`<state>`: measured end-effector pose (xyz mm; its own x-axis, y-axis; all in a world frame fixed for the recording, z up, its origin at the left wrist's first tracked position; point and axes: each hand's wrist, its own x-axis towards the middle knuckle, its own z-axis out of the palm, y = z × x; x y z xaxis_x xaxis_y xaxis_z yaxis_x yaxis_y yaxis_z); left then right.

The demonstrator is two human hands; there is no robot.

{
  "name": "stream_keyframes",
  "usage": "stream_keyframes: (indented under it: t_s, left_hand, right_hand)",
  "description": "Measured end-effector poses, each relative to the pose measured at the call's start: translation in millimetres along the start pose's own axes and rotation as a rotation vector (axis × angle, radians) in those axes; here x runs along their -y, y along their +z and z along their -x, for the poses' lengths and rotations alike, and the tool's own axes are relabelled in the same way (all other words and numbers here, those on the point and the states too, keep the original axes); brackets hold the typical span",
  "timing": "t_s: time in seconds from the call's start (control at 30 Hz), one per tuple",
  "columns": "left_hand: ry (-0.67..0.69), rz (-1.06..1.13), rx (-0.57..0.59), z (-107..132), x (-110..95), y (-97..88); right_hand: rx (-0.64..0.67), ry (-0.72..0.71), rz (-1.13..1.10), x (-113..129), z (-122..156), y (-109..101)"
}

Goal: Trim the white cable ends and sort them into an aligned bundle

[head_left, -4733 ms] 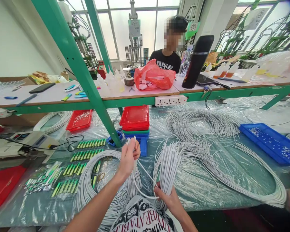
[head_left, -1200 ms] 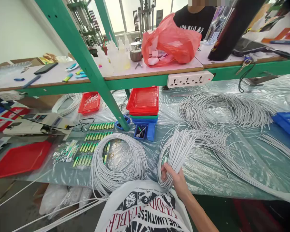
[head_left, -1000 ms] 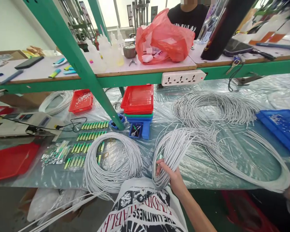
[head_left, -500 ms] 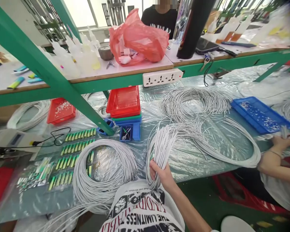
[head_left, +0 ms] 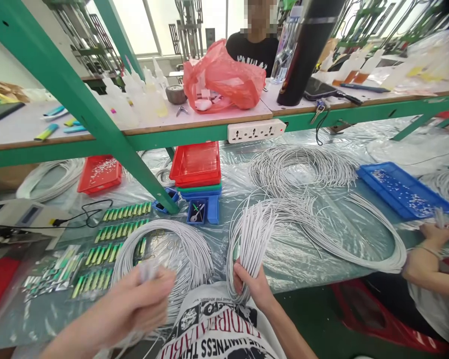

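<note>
Windows (head_left: 215, 15) beyond a plastic-covered bench (head_left: 288, 264) — right fingers (head_left: 244, 274) grasping a cable bundle (head_left: 252, 232), left fingers (head_left: 153, 296) clenching cable ends (head_left: 148, 272).

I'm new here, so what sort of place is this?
Probably a factory workshop: the right hand holds a bundle of white cables, a blue tray holds small white pieces, and tall machinery stands behind.

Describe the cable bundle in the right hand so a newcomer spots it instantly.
Start at the green shelf beam and drop below its white power strip to the right hand. It grips the white cable bundle; unlike the round coil to the left, its ends fan toward the beam.
</note>
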<state>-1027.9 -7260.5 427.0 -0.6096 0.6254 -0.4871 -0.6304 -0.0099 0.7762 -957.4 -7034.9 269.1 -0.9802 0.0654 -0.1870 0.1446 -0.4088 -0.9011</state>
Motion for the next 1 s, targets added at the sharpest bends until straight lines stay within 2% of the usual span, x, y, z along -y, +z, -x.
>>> stream_keyframes:
  t_s: [0.03, 0.07, 0.13, 0.2, 0.27, 0.33, 0.4, 0.53, 0.6, 0.77, 0.87, 1.0]
  left_hand:
    - [-0.074, -0.083, 0.126, -18.9, -1.5, 6.5]
    - [-0.033, -0.189, 0.144, -38.7, -2.5, 14.4]
    - [0.152, -0.470, 0.033, -77.2, -2.4, 32.5]
    - [0.324, -0.646, -0.060, -109.0, 0.1, 48.4]
    - [0.417, -0.732, -0.118, -132.1, 4.1, 57.7]
    - [0.438, -0.781, -0.157, -147.0, 8.1, 59.6]
    - [0.416, -0.777, -0.146, -155.1, 11.1, 56.4]
    - [0.380, -0.644, 0.089, -157.3, 13.5, 48.0]
    - [0.372, -0.615, 0.138, -155.0, 14.4, 46.4]
    - [0.383, -0.584, 0.020, -152.7, 19.9, 44.2]
    - [0.383, -0.556, 0.008, -154.2, 23.2, 41.2]
    - [0.396, -0.523, -0.009, -154.5, 25.5, 40.3]
  right_hand:
    - [0.014, -0.004, 0.022, 0.0, 1.5, -0.6]
    - [0.020, -0.004, 0.035, -0.2, 2.9, -1.2]
    - [0.025, 0.009, 0.042, -1.9, 5.2, -2.5]
    - [0.036, 0.024, 0.045, -4.6, 7.0, -3.7]
    - [0.053, 0.023, 0.047, -7.5, 8.5, -4.5]
    - [0.066, 0.010, 0.043, -9.4, 9.8, -5.4]
    - [0.080, 0.007, 0.031, -9.7, 10.9, -6.7]
    - [0.123, 0.029, 0.015, -6.7, 12.3, -9.9]
    - [0.146, 0.036, 0.017, -5.5, 12.3, -10.7]
    - [0.087, 0.030, -0.028, -7.5, 10.9, -8.8]
    - [0.032, 0.027, -0.033, -9.9, 10.8, -6.2]
    - [0.023, 0.001, -0.022, -11.6, 10.9, -4.8]
